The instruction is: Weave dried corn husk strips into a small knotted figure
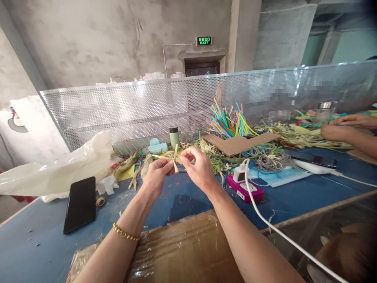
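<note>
Leaf strips (176, 157), judged light and crease-prone, are pinched at their crossing by left hand (156, 173) at 9 o'clock and right hand (198, 167) at 3 o'clock

Bare concrete walls (88, 39) rise behind, a lit green exit sign (204, 41) above a dark doorway (202, 68). A perforated metal screen (132, 110) backs the blue worktable (35, 251).

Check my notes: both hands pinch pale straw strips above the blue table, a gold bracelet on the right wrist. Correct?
Wrong wrist: the head view shows the gold bracelet on the left wrist. The left hand and right hand do pinch the straw strips.
</note>
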### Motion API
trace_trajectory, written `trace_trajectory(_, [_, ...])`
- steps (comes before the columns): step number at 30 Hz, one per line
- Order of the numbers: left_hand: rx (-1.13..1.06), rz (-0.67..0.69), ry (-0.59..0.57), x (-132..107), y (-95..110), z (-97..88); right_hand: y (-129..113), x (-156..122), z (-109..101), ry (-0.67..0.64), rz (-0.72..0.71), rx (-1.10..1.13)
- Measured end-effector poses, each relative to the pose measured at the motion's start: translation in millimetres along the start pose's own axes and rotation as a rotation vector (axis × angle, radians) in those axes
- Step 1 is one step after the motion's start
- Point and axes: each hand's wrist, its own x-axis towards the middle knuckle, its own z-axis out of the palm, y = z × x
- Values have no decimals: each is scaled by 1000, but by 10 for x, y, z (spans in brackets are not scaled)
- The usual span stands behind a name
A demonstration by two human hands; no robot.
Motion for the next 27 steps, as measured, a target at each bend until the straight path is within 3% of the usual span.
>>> trace_trajectory(3, [-20, -13, 23, 8, -8, 0, -39, 1, -18, -58, -155, -84])
trace_trajectory(8, [31, 7, -17, -12, 9, 34, -31, -3, -5, -48, -232, -135])
trace_trajectory(15, [91, 33, -26, -11, -35, 38, -9, 1, -6, -134, -218, -284])
trace_trajectory(20, [45, -21, -41, 18, -27, -5, -1, 19, -31, -116, -204, -177])
trace_trajectory(24, [27, -19, -26, 27, 1, -30, 5, 37, -77, -31, -12, 21])
trace_trajectory(27, [80, 25, -78, 16, 20, -13, 7, 40, -82, -123, 150, 180])
